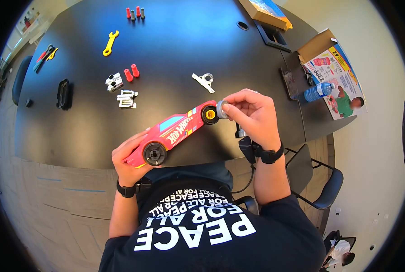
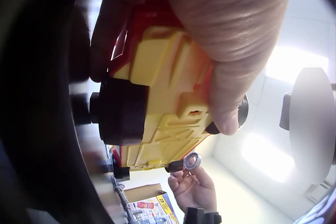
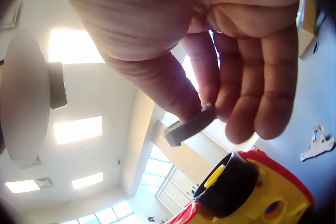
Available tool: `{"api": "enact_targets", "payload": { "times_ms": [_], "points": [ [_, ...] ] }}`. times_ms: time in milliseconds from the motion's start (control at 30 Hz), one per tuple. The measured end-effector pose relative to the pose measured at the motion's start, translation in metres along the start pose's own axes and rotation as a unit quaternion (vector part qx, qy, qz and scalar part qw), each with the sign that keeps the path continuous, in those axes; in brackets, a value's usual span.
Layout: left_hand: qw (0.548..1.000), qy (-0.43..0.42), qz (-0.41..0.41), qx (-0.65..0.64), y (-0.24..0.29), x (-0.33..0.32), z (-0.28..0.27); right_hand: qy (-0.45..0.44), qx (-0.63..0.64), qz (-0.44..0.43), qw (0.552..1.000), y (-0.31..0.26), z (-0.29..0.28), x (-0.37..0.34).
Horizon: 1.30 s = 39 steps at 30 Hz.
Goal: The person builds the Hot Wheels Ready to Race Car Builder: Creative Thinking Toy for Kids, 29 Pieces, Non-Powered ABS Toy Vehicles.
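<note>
Head view: you hold a red toy car [image 1: 180, 129] over the near edge of the dark surface [image 1: 175, 59], its lettered side facing up, your left hand [image 1: 129, 156] clamped round one end beside a black wheel [image 1: 155, 154]. Your right hand [image 1: 255, 113] pinches a grey ring [image 1: 221, 109] between thumb and fingers at the car's other end, just beside a second wheel with a yellow hub [image 1: 210, 115]. Seen from your right wrist, a gap shows between ring and wheel, while your other fingers stretch past the ring, holding nothing. From your left wrist, your thumb presses against the car's yellow underside [image 2: 168, 129]. Beyond the car on the surface lie a silver bracket [image 1: 204, 83], two red pegs [image 1: 132, 72] near a pair of silvery parts [image 1: 121, 89], a black tray-like piece [image 1: 63, 94] and a yellow wrench [image 1: 111, 43], with four more pegs [image 1: 136, 13], red and grey, near the far edge. To your right, a water bottle [image 1: 318, 92] rests against a printed box [image 1: 341, 72]; whether the car touches the surface, you cannot tell
</note>
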<state>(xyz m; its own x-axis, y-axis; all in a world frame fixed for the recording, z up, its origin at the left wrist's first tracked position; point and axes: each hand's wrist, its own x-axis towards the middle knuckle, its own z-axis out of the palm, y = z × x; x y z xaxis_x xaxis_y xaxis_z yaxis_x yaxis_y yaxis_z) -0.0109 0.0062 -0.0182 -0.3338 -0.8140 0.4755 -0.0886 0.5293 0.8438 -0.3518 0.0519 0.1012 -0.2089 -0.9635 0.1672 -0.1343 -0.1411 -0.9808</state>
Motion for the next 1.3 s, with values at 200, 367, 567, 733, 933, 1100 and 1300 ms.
{"api": "enact_targets", "payload": {
  "times_ms": [200, 367, 567, 733, 933, 1100, 1300],
  "points": [
    [1.0, -0.003, 0.017, 0.027, 0.002, 0.0, -0.001, -0.037, -0.273, -0.033, 0.961, -0.026, 0.005, 0.006],
    [0.998, -0.011, 0.031, 0.047, 0.001, -0.002, -0.001, -0.065, -0.325, -0.128, 0.935, -0.029, 0.001, 0.002],
    [0.999, -0.007, 0.027, 0.037, -0.001, -0.003, 0.0, -0.061, -0.309, -0.096, 0.944, -0.031, 0.001, -0.008],
    [0.999, -0.005, 0.021, 0.047, -0.002, -0.004, -0.002, -0.066, -0.327, -0.114, 0.936, -0.021, 0.001, -0.01],
    [0.999, -0.006, 0.018, 0.036, 0.0, -0.004, 0.0, -0.054, -0.324, -0.117, 0.937, -0.017, 0.002, -0.011],
    [0.999, -0.005, 0.016, 0.031, -0.002, -0.004, 0.0, -0.045, -0.331, -0.151, 0.93, -0.01, 0.001, -0.012],
    [1.0, -0.006, 0.001, 0.029, -0.001, -0.005, -0.001, -0.014, -0.284, -0.084, 0.955, -0.013, 0.005, -0.014]
  ]
}}
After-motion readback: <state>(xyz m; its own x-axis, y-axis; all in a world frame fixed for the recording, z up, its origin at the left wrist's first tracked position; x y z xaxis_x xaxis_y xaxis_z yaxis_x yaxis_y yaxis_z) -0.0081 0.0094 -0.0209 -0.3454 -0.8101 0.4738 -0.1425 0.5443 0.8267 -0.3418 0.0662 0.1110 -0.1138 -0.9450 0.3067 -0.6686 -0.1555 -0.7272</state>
